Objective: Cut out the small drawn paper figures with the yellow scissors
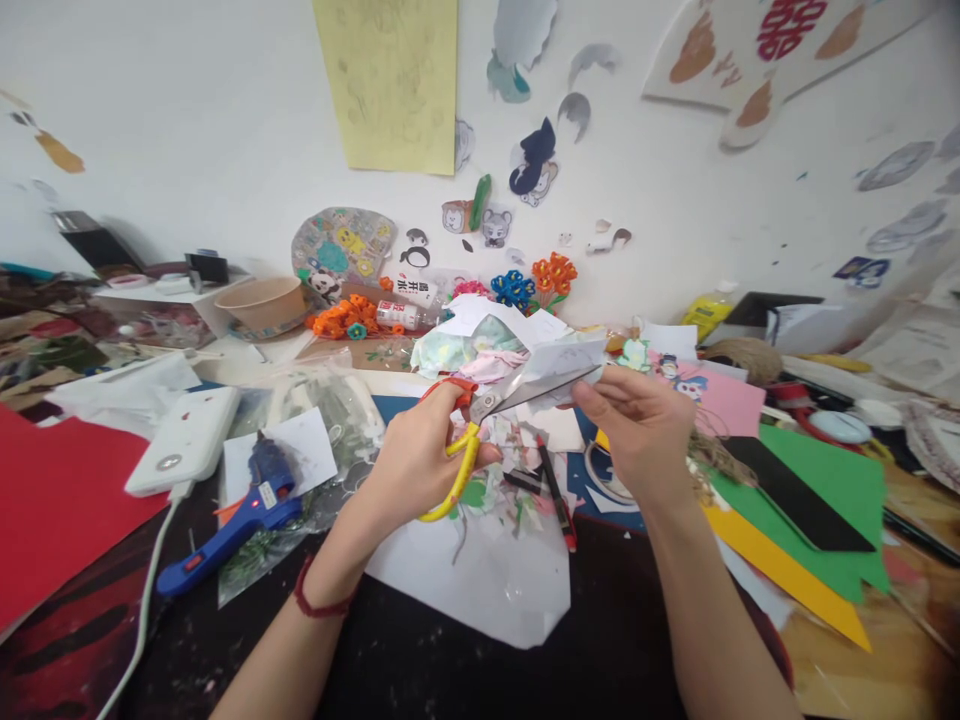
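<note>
My left hand (414,462) grips a pair of scissors (484,404) with one yellow and one red handle loop. The blades are parted and point right, against a small piece of white paper (564,358). My right hand (643,425) pinches that paper at its right end, thumb against fingers. Both hands are raised over a heap of paper scraps (517,460). Below them lie a black-and-red pen (555,495) and a large white sheet (487,590). A roll of tape (604,475) rests beside my right hand.
To the left, a blue glue gun (262,500) lies near a white power strip (186,438) and red paper (67,510). Green card (832,500) and a black phone-like slab (802,495) sit at right. Orange and blue craft flowers (514,290) stand by the wall.
</note>
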Tool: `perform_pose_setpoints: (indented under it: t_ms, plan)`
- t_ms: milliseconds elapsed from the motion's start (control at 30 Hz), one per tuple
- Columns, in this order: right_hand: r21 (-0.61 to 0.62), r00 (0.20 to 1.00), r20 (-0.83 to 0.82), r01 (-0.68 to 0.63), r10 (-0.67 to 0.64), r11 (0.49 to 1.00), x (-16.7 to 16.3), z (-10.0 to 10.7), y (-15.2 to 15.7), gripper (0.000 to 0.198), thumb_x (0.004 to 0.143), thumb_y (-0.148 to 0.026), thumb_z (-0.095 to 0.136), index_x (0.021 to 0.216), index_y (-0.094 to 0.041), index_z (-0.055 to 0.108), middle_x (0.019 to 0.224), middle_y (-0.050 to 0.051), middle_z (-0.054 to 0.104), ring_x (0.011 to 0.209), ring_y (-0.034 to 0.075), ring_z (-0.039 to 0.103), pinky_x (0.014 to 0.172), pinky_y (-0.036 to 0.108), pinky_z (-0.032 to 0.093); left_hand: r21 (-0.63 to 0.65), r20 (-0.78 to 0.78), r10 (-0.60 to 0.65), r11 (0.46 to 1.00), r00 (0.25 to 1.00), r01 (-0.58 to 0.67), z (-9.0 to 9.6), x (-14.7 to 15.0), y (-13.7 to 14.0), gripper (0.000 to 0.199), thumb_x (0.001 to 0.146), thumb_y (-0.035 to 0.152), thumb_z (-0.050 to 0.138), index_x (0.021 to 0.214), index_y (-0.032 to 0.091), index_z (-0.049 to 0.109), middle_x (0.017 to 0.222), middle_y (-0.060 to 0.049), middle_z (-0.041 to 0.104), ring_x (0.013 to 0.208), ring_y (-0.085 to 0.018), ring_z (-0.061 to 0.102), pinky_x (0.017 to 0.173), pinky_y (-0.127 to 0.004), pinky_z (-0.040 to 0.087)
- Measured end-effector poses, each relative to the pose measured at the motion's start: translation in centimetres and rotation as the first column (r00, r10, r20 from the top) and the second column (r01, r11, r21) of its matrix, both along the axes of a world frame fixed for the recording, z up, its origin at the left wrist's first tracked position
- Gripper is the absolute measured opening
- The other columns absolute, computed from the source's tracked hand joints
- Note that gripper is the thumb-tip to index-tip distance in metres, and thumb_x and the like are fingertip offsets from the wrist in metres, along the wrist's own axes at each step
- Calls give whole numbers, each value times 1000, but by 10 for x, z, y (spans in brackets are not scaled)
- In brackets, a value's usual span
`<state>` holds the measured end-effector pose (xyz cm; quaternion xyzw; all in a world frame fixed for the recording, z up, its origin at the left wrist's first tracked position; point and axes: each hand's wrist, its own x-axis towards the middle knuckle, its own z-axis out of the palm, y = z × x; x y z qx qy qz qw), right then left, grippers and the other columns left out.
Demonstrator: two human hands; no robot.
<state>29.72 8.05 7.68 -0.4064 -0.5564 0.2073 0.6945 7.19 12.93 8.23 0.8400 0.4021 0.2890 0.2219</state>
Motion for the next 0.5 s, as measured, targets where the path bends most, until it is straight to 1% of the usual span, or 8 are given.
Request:
perform_pose_setpoints:
  t_ms: [167,300,400,500]
  plan:
    - [-6,999,31,29,-28,1000,0,1,-1,16,82,-27,79,98,-23,80,83,2,80,74,20,77,70,31,66,27,-14,15,1000,1000,-14,0,0,0,29,79,42,60,93,22,44,79,1,57,66,-18,53,64,-28,33]
    - [-3,998,47,36,-36,999,-1,2,-2,17,83,-28,79,98,-23,80,82,2,80,73,20,77,69,32,66,57,-27,28,998,999,-26,1,1,0,29,83,47,58,88,23,43,71,3,53,62,-17,51,62,-27,31]
    - [6,999,49,24,-25,1000,-1,4,-2,15,84,-27,77,98,-24,80,82,1,80,72,19,77,68,31,67,53,-21,22,998,1000,-21,1,1,0,29,84,48,58,87,23,43,67,4,50,59,-16,49,60,-27,30]
    - [2,999,44,14,-14,1000,-2,5,-3,14,84,-30,77,96,-24,79,82,2,80,71,20,77,67,33,68,42,-10,30,999,1000,-29,2,1,0,31,84,49,58,84,23,42,65,5,48,56,-15,46,58,-26,28]
